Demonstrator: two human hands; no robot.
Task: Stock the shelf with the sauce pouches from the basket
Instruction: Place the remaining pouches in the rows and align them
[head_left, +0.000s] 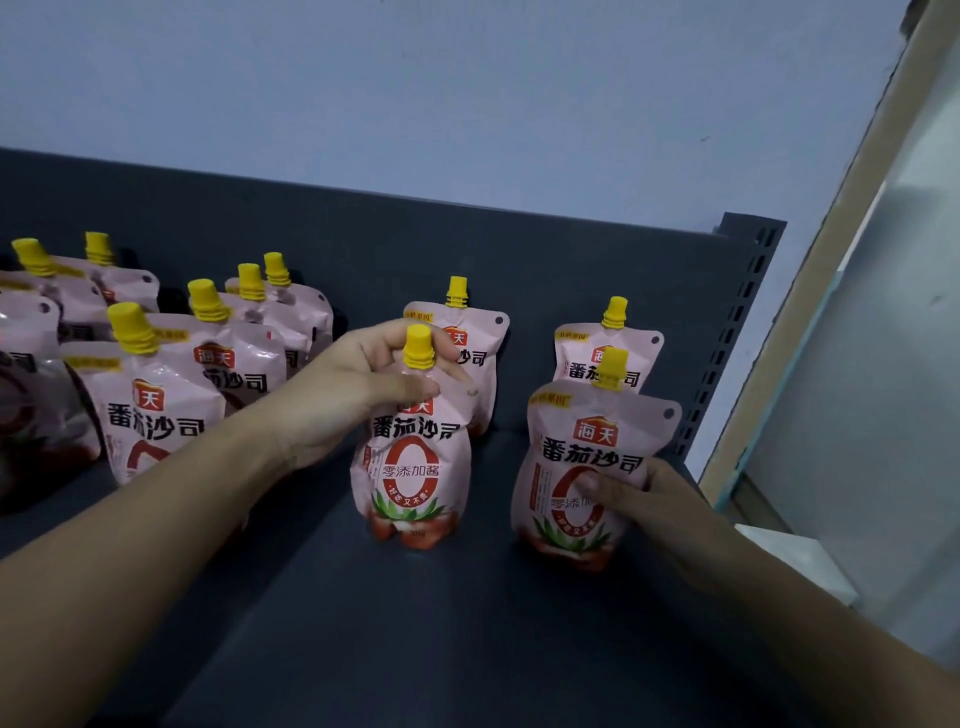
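With right hand (641, 501), fingers (597, 487) curled, holds front right pouch (576, 441); with left hand (358, 379) pinches centre pouch (410, 467) neck, upright on shelf (467, 634).

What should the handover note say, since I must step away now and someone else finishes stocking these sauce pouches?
Left hand grips the middle front pouch at its neck, under the yellow cap; the pouch stands on the shelf.
Right hand holds the right front pouch at its side, also standing.
Done: a rear pouch stands behind each; more pouches stand in rows at left.
Left: let go of both, then fetch more; the basket is out of view, so the remaining count is unknown.
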